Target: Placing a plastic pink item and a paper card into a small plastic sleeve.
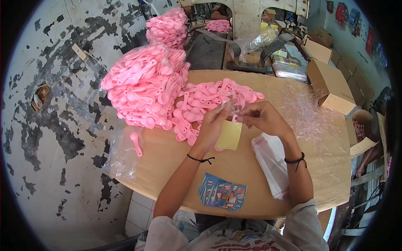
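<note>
Over the middle of the table, my left hand (213,125) pinches the top of a clear plastic bag. A plain yellow card (229,136) hangs below the fingers, seemingly inside that bag. My right hand (266,117) is closed at the bag's mouth, against a small pink piece (235,119), perhaps a spoon's end. Its fingertips partly hide what they grip. Just beyond both hands spreads a loose pile of pink plastic spoons (197,100). Nearer to me lies a fanned stack of blue printed cards (224,192). Beside my right forearm rests a stack of clear plastic bags (270,167).
A big clear sack of pink spoons (142,88) stands at the table's left, near the peeling wall. One spoon (136,144) lies by crumpled plastic film (121,157). Thin plastic strips (310,115) litter the right side, beside cardboard boxes (331,85). A machine (247,21) stands behind.
</note>
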`<state>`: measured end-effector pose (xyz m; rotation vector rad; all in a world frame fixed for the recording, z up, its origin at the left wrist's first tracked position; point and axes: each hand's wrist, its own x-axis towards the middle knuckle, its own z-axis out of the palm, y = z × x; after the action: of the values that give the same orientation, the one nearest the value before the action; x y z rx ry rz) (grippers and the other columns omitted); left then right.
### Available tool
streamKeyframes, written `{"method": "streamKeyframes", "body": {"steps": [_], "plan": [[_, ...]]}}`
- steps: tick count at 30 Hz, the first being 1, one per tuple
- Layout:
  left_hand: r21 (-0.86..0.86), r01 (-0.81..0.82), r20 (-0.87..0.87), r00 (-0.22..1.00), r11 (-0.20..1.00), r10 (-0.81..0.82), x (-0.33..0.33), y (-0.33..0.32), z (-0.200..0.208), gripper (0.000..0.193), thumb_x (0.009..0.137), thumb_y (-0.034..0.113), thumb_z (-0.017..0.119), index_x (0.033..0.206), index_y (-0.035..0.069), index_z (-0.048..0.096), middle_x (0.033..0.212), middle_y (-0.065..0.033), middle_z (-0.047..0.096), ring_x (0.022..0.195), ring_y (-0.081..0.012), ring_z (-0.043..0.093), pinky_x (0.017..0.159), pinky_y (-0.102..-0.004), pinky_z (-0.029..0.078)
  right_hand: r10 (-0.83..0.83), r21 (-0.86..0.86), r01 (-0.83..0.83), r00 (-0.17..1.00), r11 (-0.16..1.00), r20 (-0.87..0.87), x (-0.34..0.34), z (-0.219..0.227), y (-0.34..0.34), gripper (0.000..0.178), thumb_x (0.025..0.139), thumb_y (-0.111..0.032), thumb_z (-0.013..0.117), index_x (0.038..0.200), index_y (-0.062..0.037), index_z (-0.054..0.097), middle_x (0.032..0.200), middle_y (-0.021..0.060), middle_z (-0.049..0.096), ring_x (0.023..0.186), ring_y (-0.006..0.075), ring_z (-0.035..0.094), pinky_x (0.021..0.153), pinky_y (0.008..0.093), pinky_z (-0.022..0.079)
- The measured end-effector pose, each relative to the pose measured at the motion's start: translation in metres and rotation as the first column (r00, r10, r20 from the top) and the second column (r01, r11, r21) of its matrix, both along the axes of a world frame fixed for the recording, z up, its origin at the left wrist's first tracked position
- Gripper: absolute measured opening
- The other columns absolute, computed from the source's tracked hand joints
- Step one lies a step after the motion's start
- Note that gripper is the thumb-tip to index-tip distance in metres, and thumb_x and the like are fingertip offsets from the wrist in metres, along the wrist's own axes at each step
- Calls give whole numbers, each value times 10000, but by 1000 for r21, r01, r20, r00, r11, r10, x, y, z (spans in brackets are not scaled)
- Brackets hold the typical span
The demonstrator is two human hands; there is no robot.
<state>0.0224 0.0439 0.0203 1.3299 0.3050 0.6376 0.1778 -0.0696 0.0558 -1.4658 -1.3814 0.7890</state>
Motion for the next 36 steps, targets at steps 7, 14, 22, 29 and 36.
{"method": "streamKeyframes", "body": {"steps": [7, 14, 22, 29, 36], "plan": [[264, 82, -24, 997, 961, -79, -7, 10, -1, 319, 1006, 243, 508, 1234, 36, 590, 927, -34, 664, 788, -55, 603, 666, -199, 486, -74, 71, 80, 994, 994, -78, 11, -2, -2, 188, 884, -68, 664, 1062, -28, 711, 834, 35, 698, 701, 83, 614, 647, 236, 503], [173, 160, -58, 987, 972, -152, -22, 16, 15, 202, 990, 147, 524, 1140, 35, 599, 909, -36, 655, 810, -60, 591, 669, -215, 482, 71, 279, -72, 997, 958, 12, 11, 0, -6, 245, 824, 61, 611, 1025, -25, 721, 855, 49, 709, 806, 115, 633, 751, 257, 514], [406, 128, -7, 991, 905, -137, -23, 20, 7, 155, 987, 84, 468, 1014, 27, 610, 942, -18, 626, 805, -60, 569, 650, -223, 475, 60, 336, -177, 942, 925, 330, 7, 14, -14, 253, 736, 77, 620, 897, -68, 751, 774, 72, 686, 718, 177, 605, 683, 297, 467], [200, 234, 58, 967, 952, -250, -33, 24, 11, 132, 971, 100, 479, 930, 15, 571, 878, 2, 585, 733, -49, 520, 597, -205, 441, 73, 314, -173, 949, 934, 305, 3, 16, -13, 266, 718, 78, 617, 886, -77, 754, 766, 71, 684, 734, 184, 607, 704, 305, 473], [412, 198, -55, 980, 889, -192, -24, 14, 9, 223, 851, 10, 680, 909, 62, 471, 899, -14, 545, 729, -103, 639, 588, -205, 533, -47, 339, -11, 985, 941, 163, 2, 19, -17, 142, 763, 52, 601, 891, -1, 637, 732, 54, 660, 749, 159, 617, 693, 318, 485]]}}
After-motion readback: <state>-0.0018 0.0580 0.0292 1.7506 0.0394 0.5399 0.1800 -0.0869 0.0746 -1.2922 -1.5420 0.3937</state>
